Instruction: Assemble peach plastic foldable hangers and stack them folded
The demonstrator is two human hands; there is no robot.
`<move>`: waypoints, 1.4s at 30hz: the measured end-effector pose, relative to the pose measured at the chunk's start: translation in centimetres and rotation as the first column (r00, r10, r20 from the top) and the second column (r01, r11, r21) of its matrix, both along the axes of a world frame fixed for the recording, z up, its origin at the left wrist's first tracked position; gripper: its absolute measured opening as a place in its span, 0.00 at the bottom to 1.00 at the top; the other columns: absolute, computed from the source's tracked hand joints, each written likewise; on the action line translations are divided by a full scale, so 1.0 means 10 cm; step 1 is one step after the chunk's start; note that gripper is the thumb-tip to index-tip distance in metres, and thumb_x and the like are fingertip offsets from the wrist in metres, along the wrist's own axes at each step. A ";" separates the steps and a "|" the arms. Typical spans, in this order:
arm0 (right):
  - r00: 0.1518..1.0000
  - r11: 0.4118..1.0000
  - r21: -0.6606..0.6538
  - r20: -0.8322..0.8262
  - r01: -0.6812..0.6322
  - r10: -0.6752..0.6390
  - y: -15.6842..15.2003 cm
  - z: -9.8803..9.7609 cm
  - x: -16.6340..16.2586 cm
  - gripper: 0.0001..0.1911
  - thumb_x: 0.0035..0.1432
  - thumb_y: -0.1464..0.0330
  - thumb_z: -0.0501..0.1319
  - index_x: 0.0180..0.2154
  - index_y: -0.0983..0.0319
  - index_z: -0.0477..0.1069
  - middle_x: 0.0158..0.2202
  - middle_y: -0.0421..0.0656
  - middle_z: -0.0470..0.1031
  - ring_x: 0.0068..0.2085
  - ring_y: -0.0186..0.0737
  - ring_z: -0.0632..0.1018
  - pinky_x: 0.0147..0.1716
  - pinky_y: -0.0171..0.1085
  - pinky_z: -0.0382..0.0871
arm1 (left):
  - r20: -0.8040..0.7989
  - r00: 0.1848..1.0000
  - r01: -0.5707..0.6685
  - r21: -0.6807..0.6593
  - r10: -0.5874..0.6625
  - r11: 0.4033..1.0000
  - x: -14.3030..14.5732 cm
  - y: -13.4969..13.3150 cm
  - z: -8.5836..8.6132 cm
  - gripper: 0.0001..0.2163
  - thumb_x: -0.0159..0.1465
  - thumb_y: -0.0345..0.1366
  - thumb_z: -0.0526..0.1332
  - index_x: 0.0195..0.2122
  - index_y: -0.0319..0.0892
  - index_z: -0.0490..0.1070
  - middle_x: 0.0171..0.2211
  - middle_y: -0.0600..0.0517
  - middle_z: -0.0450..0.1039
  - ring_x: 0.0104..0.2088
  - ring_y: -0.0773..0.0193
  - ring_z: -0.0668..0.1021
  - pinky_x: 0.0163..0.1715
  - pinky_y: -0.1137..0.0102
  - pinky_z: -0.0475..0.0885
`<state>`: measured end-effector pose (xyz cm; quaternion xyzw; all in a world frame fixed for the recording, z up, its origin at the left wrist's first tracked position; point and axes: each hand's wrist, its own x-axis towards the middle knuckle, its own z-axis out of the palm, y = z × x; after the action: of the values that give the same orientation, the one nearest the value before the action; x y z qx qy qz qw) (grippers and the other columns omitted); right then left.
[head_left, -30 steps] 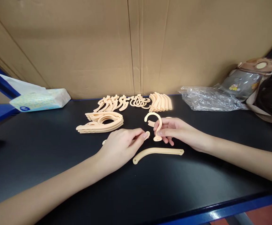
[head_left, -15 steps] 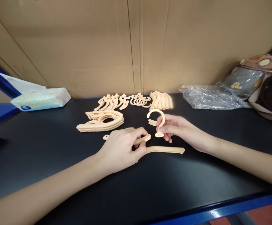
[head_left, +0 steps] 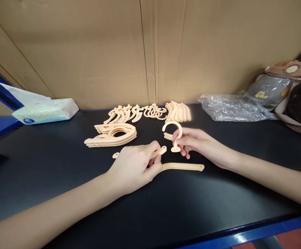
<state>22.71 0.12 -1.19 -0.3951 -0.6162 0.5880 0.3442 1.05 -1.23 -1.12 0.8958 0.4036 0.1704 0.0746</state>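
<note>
My left hand [head_left: 133, 166] is closed on a beige plastic hanger arm [head_left: 161, 152]; its far end sticks out on the left, and its middle is hidden by my fingers. Between thumb and fingers of my right hand [head_left: 198, 141] is a beige hanger hook [head_left: 179, 131], upright, its curve on top and its flared foot down. The hook's foot is just right of the arm's end, apart from it. Below, a second hanger arm [head_left: 184, 166] lies on the table, partly covered by my left hand. Another beige piece [head_left: 168, 136] shows behind the hook.
Stacked folded hangers [head_left: 111, 140] lie left of centre. Along the back are curved arms [head_left: 124, 113], loose hooks [head_left: 154, 111] and more arms [head_left: 178, 111]. A tissue pack [head_left: 46, 110] stands left; clear plastic bag [head_left: 233, 107] and bottle [head_left: 272, 86] are right. Cardboard [head_left: 88, 52] walls the back.
My left fingers have closed more tightly round the hanger arm, and that hand has shifted slightly. My right hand and the hook have barely moved.
</note>
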 end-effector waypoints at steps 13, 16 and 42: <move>1.000 1.000 0.005 0.008 -0.002 0.002 -0.01 0.03 -0.01 0.07 0.58 0.65 0.61 0.32 0.62 0.69 0.27 0.37 0.68 0.27 0.30 0.70 0.26 0.31 0.66 | -0.038 0.999 -0.005 -0.042 0.003 0.999 -0.01 -0.03 0.02 0.06 0.59 0.34 0.47 0.25 0.43 0.55 0.20 0.57 0.67 0.18 0.68 0.66 0.20 0.73 0.47; 1.000 1.000 -0.006 0.001 -0.017 0.017 -0.01 0.04 -0.01 0.06 0.57 0.66 0.61 0.32 0.62 0.69 0.27 0.37 0.69 0.27 0.30 0.71 0.26 0.31 0.66 | -0.020 1.000 0.005 -0.023 -0.006 1.000 -0.01 -0.03 0.02 0.06 0.59 0.33 0.47 0.24 0.43 0.55 0.20 0.58 0.66 0.17 0.69 0.65 0.20 0.73 0.47; 0.991 0.997 -0.081 -0.132 0.019 -0.029 -0.01 0.04 0.05 0.14 0.56 0.65 0.65 0.42 0.59 0.63 0.27 0.36 0.70 0.27 0.30 0.70 0.31 0.33 0.66 | -0.010 0.991 0.137 0.098 -0.136 0.986 -0.03 -0.01 -0.02 0.08 0.70 0.37 0.48 0.39 0.42 0.63 0.27 0.55 0.67 0.27 0.65 0.69 0.24 0.72 0.57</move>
<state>23.22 0.05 -0.84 -0.3756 -0.5630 0.6330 0.3757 0.75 -1.31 -1.37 0.9243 0.3325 0.1831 0.0412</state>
